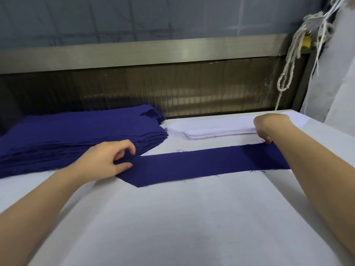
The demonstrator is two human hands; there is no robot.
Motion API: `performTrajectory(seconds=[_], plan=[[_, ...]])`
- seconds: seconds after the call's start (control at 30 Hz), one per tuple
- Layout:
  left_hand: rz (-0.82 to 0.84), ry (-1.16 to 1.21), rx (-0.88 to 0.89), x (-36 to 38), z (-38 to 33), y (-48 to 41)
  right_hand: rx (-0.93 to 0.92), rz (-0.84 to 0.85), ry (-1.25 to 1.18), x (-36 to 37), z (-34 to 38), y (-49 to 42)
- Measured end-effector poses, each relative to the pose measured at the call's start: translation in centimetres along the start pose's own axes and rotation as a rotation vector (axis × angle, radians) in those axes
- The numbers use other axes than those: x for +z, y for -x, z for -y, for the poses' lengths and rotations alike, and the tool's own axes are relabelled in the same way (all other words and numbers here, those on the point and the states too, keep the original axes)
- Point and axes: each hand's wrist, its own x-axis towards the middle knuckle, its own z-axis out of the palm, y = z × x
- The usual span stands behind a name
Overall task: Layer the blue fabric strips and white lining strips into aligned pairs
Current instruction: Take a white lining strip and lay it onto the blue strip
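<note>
Left hand [109,160] and right hand [269,131] pinch the ends of one blue strip [201,166] — laying it flat mid-frame; next (probably) a lining from the white stack [211,132] above, edges matched.

One single blue strip [201,166] on one desk [172,227]. Two stacks at the far side: one stack of blue strips [76,135] on the left and one stack of white lining strips [211,131] right of it, layers too fine to count. Two hands — left hand [107,160], right hand [269,127].
</note>
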Motion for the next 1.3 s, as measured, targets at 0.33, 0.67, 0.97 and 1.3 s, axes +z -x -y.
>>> performTrajectory(seconds=[0.33, 0.67, 0.97, 1.3], plan=[[0.092, -0.204, 0.180, 2.6, -3.0, -2.8, -0.519, -0.381, -0.385, 0.2, 8.4, 1.0], [0.128, -0.239, 0.182, 3.3, -4.4, -5.4, -0.602, -0.570, -0.372, 0.1, 11.6, 1.0], [0.192, -0.235, 0.239, 3.2, -4.6, -6.1, -0.621, -0.626, -0.374, 0.6, 12.1, 0.6], [0.176, -0.227, 0.235, 3.5, -5.0, -7.4, -0.518, -0.582, -0.878, 1.1, 12.5, 0.1]])
